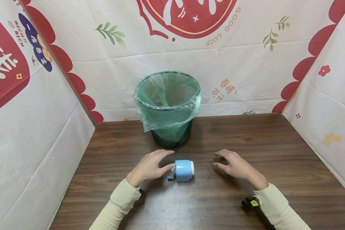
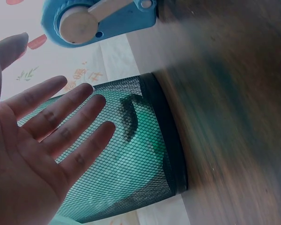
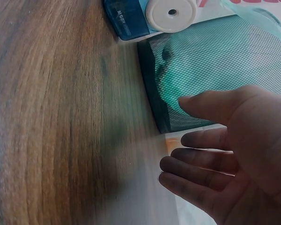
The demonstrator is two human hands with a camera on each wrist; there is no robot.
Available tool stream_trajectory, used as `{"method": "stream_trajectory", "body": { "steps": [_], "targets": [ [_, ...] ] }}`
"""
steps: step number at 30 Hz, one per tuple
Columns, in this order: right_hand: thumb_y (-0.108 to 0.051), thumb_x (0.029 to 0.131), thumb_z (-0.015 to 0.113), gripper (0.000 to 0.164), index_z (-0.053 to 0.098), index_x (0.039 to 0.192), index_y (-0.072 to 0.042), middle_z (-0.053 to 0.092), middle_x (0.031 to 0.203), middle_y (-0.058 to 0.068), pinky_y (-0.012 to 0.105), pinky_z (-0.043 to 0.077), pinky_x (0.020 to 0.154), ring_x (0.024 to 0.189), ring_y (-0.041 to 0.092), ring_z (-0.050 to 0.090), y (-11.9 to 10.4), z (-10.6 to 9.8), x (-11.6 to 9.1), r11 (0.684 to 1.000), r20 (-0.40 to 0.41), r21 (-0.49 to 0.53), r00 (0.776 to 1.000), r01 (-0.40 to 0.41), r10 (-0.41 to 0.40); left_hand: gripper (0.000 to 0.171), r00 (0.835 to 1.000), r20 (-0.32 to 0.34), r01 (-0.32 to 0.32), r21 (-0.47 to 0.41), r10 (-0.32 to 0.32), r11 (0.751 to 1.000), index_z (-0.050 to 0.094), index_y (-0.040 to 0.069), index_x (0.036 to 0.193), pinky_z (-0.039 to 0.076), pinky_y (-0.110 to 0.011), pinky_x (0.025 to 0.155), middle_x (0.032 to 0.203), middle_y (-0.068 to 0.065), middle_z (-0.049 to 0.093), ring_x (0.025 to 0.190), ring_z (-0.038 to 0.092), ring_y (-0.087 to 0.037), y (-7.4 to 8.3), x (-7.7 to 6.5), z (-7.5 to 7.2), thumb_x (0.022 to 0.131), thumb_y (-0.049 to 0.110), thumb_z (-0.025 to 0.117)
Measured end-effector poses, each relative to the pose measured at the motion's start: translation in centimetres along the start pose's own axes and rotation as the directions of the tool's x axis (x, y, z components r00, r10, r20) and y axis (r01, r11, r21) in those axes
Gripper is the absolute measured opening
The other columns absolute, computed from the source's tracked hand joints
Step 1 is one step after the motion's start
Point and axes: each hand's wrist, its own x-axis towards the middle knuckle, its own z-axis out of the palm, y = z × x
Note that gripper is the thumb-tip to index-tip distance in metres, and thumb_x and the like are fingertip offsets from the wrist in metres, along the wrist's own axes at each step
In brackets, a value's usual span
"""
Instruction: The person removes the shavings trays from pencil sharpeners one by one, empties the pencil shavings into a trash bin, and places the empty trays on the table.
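Note:
A light-blue hand-crank pencil sharpener [image 1: 183, 171] stands on the wooden table between the two hands. Its crank [image 1: 170, 177] is on the left side, and a white round face with a small hole [image 3: 154, 14] points right. My left hand [image 1: 150, 166] is just left of the sharpener, fingers stretched out and spread. In the head view its thumb tip overlaps the crank side, while the left wrist view has the thumb apart from the blue body [image 2: 124, 21]. Farther off on the right, my right hand [image 1: 234, 165] hovers with loosely bent fingers and nothing in it.
Behind the sharpener stands a dark mesh waste bin [image 1: 172, 135], lined with a thin green plastic bag [image 1: 166, 118] folded over the rim. Printed white cloth [image 1: 109, 80] hangs at the back and both sides of the brown table [image 1: 247, 137].

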Motion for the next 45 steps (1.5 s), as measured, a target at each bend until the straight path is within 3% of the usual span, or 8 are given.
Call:
{"method": "stream_trajectory", "body": {
  "steps": [20, 35, 45],
  "targets": [
    [-0.016, 0.092, 0.071, 0.035, 0.064, 0.119, 0.006, 0.068, 0.110, 0.014, 0.038, 0.057, 0.075, 0.091, 0.021, 0.066, -0.3, 0.4, 0.1, 1.000, 0.020, 0.008, 1.000, 0.013, -0.013, 0.060, 0.996, 0.091, 0.003, 0.001, -0.003, 1.000, 0.057, 0.017, 0.139, 0.052, -0.037, 0.096, 0.132, -0.001, 0.063, 0.120, 0.060, -0.014, 1.3, 0.5, 1.2, 0.092, 0.053, 0.063],
    [-0.017, 0.093, 0.070, 0.035, 0.064, 0.118, 0.007, 0.068, 0.110, 0.015, 0.041, 0.057, 0.078, 0.093, 0.024, 0.067, -0.6, 0.6, 0.3, 1.000, 0.021, 0.012, 1.000, 0.015, -0.015, 0.060, 0.995, 0.101, -0.024, -0.012, 0.025, 1.000, 0.059, 0.017, 0.137, 0.054, -0.031, 0.082, 0.126, 0.001, 0.065, 0.102, 0.062, -0.010, 1.6, 1.0, 1.9, 0.090, 0.055, 0.065],
    [-0.016, 0.093, 0.070, 0.034, 0.064, 0.118, 0.006, 0.068, 0.110, 0.015, 0.040, 0.057, 0.077, 0.093, 0.023, 0.067, -0.8, 0.7, 0.2, 1.000, 0.021, 0.016, 0.999, 0.024, -0.024, 0.067, 0.991, 0.134, -0.024, -0.001, 0.023, 1.000, 0.056, 0.016, 0.139, 0.054, -0.029, 0.083, 0.127, -0.001, 0.064, 0.102, 0.062, -0.010, 2.1, 1.3, 2.3, 0.086, 0.053, 0.072]
  ]
}}
